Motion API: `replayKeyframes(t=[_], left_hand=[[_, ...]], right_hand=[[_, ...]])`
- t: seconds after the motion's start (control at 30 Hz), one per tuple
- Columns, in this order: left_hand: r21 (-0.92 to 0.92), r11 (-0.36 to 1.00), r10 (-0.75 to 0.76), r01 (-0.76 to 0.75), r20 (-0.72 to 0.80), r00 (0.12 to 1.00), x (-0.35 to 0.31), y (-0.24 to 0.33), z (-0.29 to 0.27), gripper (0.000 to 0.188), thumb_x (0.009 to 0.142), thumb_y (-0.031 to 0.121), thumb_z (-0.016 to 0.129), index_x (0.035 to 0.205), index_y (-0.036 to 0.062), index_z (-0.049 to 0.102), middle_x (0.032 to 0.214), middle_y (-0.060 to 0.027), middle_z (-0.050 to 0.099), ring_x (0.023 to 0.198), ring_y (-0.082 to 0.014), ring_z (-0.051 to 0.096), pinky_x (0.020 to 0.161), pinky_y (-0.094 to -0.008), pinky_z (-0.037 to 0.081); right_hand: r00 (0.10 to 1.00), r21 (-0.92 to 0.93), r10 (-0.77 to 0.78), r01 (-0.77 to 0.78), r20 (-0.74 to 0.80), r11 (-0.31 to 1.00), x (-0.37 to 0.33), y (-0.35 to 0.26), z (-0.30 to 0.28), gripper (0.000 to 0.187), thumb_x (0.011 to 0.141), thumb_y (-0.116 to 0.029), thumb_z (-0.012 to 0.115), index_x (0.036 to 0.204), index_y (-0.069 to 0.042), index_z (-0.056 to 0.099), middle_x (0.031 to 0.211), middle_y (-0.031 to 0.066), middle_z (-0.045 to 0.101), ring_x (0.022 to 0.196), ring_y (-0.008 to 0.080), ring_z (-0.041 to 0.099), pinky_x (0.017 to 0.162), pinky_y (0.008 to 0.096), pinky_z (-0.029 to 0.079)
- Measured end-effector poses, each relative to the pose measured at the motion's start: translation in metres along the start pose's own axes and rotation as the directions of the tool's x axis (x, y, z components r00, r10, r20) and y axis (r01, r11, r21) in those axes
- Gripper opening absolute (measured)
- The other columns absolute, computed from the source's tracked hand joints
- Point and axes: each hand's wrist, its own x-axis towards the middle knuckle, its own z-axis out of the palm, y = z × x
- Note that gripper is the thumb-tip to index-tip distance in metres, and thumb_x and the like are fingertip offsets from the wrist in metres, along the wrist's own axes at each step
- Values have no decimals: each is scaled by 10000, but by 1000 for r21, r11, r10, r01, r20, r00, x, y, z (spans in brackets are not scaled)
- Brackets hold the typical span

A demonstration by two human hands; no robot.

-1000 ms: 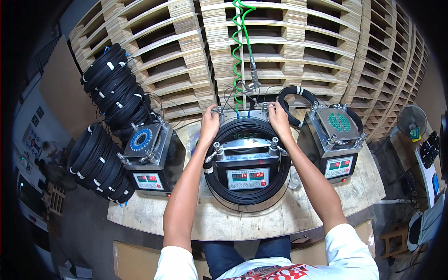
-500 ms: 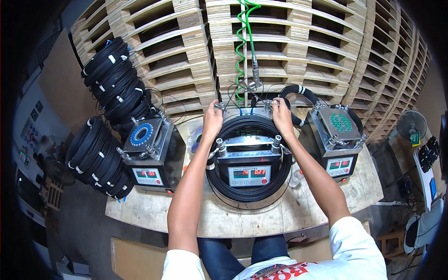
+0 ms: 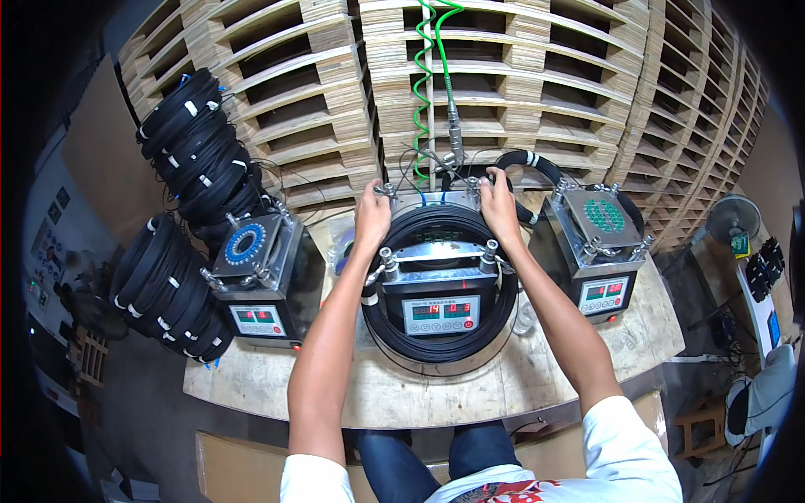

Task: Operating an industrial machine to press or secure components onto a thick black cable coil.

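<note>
Both arms reach over the middle heating machine [image 3: 394, 312], a black box with a digital panel and a metal plate held on posts. My left hand [image 3: 371, 220] is closed round a metal knob [image 3: 388, 190] at the plate's back left corner. At the back right corner, my right hand [image 3: 498, 210] has its fingers closed on the matching knob, mostly hidden behind them. A thick coil of black cable [image 3: 436, 349] hangs round the front of this machine, between my forearms. Thin dark cable ends stick up behind the plate.
Similar machines stand left, with a blue ring of holders [image 3: 245, 242], and right, with green holders [image 3: 604, 215]. Stacked black cable coils [image 3: 189, 142] rise at the left. A green air hose [image 3: 444, 50] with an air gun [image 3: 454, 138] hangs before wooden pallets [image 3: 495, 63]. A fan [image 3: 732, 220] stands right.
The whole view has shifted slightly. Both hands stay at the back corners of the middle machine; the fingers of my right hand have moved a little on the knob.
</note>
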Motion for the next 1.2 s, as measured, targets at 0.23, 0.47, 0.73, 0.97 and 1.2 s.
replayKeyframes(t=[0.23, 0.47, 0.73, 0.97, 1.2], left_hand=[[64, 992, 110, -109, 1, 994, -2, -1, -7, 437, 917, 96, 515, 1346, 21, 541, 912, -221, 693, 878, -362, 687, 843, -439, 520], [280, 955, 103, -98, -4, 995, -3, 0, 2, 470, 912, 120, 508, 1379, 71, 500, 1081, -285, 677, 1028, -464, 645, 900, -533, 502], [260, 958, 121, -117, -1, 993, 0, 7, -1, 578, 878, 29, 525, 1443, 50, 406, 1039, -294, 670, 992, -468, 648, 860, -535, 513], [300, 953, -65, 39, 77, 995, 5, 18, 2, 801, 816, -32, 562, 1537, 76, 230, 1097, -312, 665, 1057, -473, 641, 917, -511, 505], [279, 946, -160, 166, -47, 986, -6, 12, 4, 663, 881, 142, 562, 1501, 115, 326, 1185, -276, 661, 1113, -451, 635, 960, -518, 488]], right_hand=[[997, -48, 69, -67, 39, 997, 1, -1, 5, 322, 1030, -240, 471, 1267, -26, 509, 933, 294, 679, 964, 482, 653, 838, 517, 497], [996, 48, 42, -46, 74, 998, 3, 5, 4, 307, 1029, -224, 484, 1254, -18, 520, 825, 254, 668, 787, 388, 701, 733, 457, 519], [998, 41, 38, -40, 59, 998, 6, 0, 5, 316, 1032, -237, 466, 1235, -7, 543, 836, 246, 676, 766, 349, 705, 737, 429, 523], [998, 16, 46, -47, 33, 999, 0, 4, 6, 306, 1028, -249, 471, 1206, -19, 565, 833, 244, 681, 786, 361, 709, 747, 446, 524], [1000, 36, -8, 7, 25, 999, 2, 8, 5, 279, 1031, -220, 460, 1171, -5, 570, 835, 264, 670, 802, 415, 689, 743, 474, 514]])
